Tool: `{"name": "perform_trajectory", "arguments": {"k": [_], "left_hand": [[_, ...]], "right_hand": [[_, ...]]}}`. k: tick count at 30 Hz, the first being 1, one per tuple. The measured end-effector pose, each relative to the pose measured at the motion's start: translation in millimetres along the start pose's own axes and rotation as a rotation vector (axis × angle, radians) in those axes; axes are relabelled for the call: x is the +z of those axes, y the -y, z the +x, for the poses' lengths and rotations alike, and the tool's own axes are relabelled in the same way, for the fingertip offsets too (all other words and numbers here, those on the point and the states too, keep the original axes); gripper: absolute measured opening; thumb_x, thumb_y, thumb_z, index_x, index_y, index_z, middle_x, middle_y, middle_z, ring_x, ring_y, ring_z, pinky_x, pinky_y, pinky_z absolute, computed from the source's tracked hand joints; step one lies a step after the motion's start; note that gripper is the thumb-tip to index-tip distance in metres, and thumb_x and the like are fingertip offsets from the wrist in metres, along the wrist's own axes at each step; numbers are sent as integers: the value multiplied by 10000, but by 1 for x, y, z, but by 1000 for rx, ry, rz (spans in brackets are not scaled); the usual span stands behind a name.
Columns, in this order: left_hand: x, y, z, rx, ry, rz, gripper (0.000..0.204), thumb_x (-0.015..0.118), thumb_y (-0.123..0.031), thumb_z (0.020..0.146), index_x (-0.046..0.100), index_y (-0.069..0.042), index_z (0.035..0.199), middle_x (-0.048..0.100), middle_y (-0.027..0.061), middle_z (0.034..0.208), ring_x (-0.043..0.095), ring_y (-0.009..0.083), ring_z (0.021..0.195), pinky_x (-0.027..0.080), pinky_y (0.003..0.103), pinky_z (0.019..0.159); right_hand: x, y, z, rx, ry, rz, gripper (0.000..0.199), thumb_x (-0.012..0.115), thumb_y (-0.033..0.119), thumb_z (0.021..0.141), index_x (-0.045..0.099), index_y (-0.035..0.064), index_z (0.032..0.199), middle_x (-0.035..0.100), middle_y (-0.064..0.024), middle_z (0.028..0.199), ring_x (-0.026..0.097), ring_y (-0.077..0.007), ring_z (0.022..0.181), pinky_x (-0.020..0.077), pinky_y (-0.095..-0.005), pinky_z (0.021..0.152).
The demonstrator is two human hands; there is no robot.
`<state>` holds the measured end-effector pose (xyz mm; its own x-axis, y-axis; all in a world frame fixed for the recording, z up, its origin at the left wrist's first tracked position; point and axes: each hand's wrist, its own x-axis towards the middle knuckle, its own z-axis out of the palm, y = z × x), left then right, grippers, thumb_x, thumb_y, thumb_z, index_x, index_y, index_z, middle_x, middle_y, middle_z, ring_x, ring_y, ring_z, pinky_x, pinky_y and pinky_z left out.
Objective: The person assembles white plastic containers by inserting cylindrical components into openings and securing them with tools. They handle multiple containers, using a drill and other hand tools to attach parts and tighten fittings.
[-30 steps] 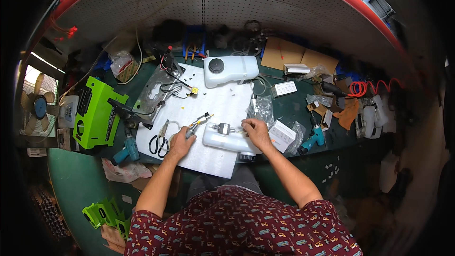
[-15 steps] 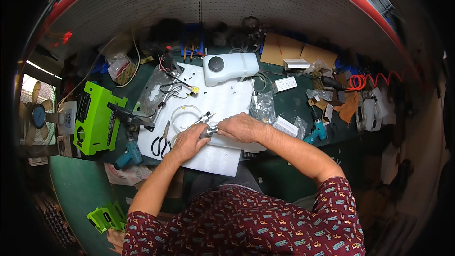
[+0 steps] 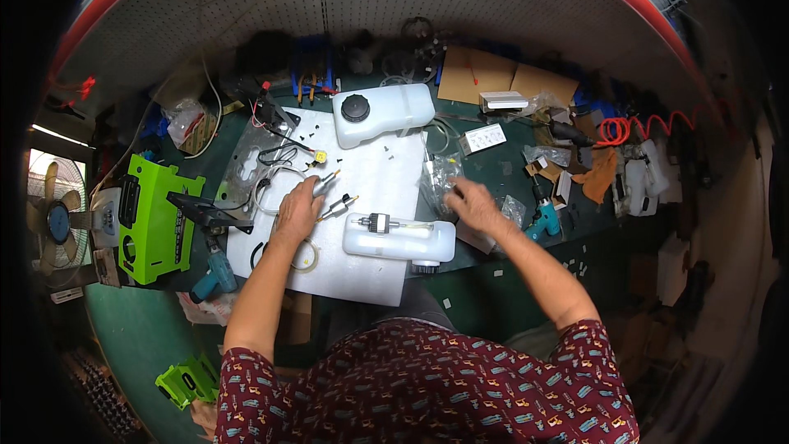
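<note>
My left hand [image 3: 297, 212] is at the left of a white foam sheet [image 3: 374, 177], its fingers closed around a silver cylindrical metal fitting [image 3: 327, 182]. A similar fitting with a yellow tip [image 3: 339, 208] lies beside it. To the right, a translucent white plastic tank [image 3: 399, 245] lies with its black cap towards me, and a black-and-silver inline fitting [image 3: 378, 223] rests along it. My right hand [image 3: 477, 207] reaches over a clear plastic bag [image 3: 441, 179], thumb and fingers apart and slightly blurred. Clear tubing [image 3: 307, 258] loops beside my left forearm, which partly hides black-handled scissors [image 3: 256, 256].
A second white tank [image 3: 393, 115] with a black cap stands farther back. Green housing [image 3: 156, 218] and a teal drill [image 3: 215, 271] are on the left. At right are a second drill [image 3: 544, 220], small white boxes [image 3: 483, 139] and a coiled red hose [image 3: 625, 131].
My hands were together over the near tank and have moved apart. The left carried the metal fitting left and away from me; the right moved to the bag. The tank is uncovered.
</note>
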<state>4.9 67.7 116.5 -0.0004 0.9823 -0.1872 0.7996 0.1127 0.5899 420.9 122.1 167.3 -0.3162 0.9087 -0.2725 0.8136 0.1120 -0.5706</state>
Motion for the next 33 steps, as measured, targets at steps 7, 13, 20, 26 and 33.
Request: {"name": "perform_trajectory", "arguments": {"k": [7, 13, 20, 26, 33], "left_hand": [[25, -4, -13, 125, -247, -97, 440, 630, -1, 928, 604, 3, 1366, 666, 262, 1264, 624, 448, 1187, 491, 491, 1050], [55, 14, -120, 12, -226, -111, 327, 661, -7, 906, 666, -8, 1232, 673, 227, 1180, 625, 435, 1121, 506, 501, 981], [73, 60, -167, -209, -241, 33, 408, 768, -70, 880, 638, -32, 1265, 654, 201, 1191, 604, 422, 1147, 511, 496, 975], [72, 47, -129, -168, -223, -7, 473, 787, -159, 880, 635, -2, 1300, 648, 220, 1254, 607, 420, 1166, 490, 508, 1004], [38, -45, -84, 255, -66, -213, 426, 708, -181, 964, 620, -11, 1345, 617, 214, 1323, 610, 413, 1205, 498, 490, 1037]], "right_hand": [[76, 30, -24, -86, 152, -21, 347, 711, 263, 955, 742, 55, 1230, 691, -177, 1221, 573, -375, 1251, 381, -493, 1114], [101, 21, -26, -150, 53, -29, 207, 711, 201, 943, 782, 77, 1092, 691, -136, 1055, 606, -335, 1116, 396, -491, 1000], [99, 27, -31, -210, -49, -6, 142, 711, 183, 936, 769, 78, 1012, 670, -130, 971, 637, -333, 1020, 454, -455, 929], [97, 31, -34, -195, -14, -29, 152, 699, 193, 947, 763, 76, 1020, 669, -129, 977, 640, -338, 1039, 448, -457, 927], [100, 38, -43, -265, -51, -81, 140, 703, 162, 944, 761, 80, 1040, 659, -130, 993, 632, -337, 1019, 440, -453, 911]]}}
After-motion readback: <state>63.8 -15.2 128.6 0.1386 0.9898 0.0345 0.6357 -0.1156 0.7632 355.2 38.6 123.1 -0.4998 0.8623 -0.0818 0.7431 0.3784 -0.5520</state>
